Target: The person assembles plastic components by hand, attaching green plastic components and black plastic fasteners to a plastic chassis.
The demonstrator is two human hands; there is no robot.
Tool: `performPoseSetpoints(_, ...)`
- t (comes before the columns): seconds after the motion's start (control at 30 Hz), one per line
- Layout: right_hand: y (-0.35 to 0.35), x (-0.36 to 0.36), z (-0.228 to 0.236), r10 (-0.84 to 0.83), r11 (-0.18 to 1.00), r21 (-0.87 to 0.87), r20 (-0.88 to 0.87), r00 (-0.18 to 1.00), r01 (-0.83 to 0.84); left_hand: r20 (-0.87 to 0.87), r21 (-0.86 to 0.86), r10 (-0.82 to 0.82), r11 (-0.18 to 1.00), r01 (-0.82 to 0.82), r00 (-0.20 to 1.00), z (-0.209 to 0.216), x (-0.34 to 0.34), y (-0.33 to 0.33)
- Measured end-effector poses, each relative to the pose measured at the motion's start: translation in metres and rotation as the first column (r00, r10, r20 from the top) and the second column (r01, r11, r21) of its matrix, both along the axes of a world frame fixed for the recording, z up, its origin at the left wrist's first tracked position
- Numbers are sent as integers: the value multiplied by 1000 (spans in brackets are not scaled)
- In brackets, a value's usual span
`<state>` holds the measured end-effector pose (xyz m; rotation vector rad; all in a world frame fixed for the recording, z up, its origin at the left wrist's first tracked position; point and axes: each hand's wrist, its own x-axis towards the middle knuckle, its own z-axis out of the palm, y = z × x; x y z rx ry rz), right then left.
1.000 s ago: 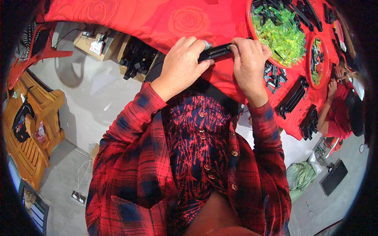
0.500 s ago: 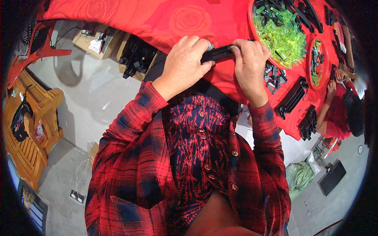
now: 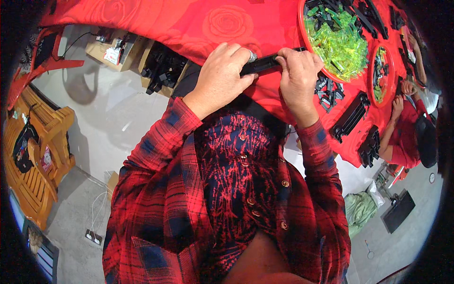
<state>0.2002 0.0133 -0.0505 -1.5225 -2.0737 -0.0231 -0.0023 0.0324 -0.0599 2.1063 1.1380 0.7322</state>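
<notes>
Between my two hands is a long black plastic bar [image 3: 263, 64], held slanting over the near edge of the red tablecloth. My left hand [image 3: 226, 71] wraps round its left end, with a ring on one finger. My right hand [image 3: 299, 78] grips the right end, the thumb pressed on top of the bar. Just beyond the right hand stands a large red-rimmed tray [image 3: 302, 28] filled with clear yellow-green plastic pieces [image 3: 344, 52] and some black ones. Loose small black parts [image 3: 329, 94] lie on the cloth beside my right wrist.
A smaller red tray [image 3: 372, 78] of mixed pieces and several long black assemblies [image 3: 351, 118] lie to the right. A co-worker in red [image 3: 406, 132] sits past them. Under the table's left side is a box of black parts [image 3: 163, 68]. A wooden chair [image 3: 40, 156] stands at left.
The right hand has shifted very slightly, its fingers curling more over the bar's right end. The left hand keeps its hold.
</notes>
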Motion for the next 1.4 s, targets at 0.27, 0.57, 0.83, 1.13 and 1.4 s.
performPoseSetpoints(0.27,-1,-1,0,-16,1000,24,9,1000,16,15,30,-9,1000,8,1000,-2,2,-1)
performPoseSetpoints(0.57,-17,12,31,-263,964,-126,-334,905,234,31,-86,-33,996,35,999,7,-7,0)
performPoseSetpoints(0.83,-45,32,22,-498,831,-545,-640,585,112,452,-619,224,775,124,863,31,-12,-15)
performPoseSetpoints(1.13,-31,12,2,-542,750,-601,-316,779,278,496,-614,219,773,161,840,32,-9,-22)
performPoseSetpoints(1.4,-33,2,7,-557,803,-460,-349,754,380,508,-655,240,731,190,827,32,-8,-23)
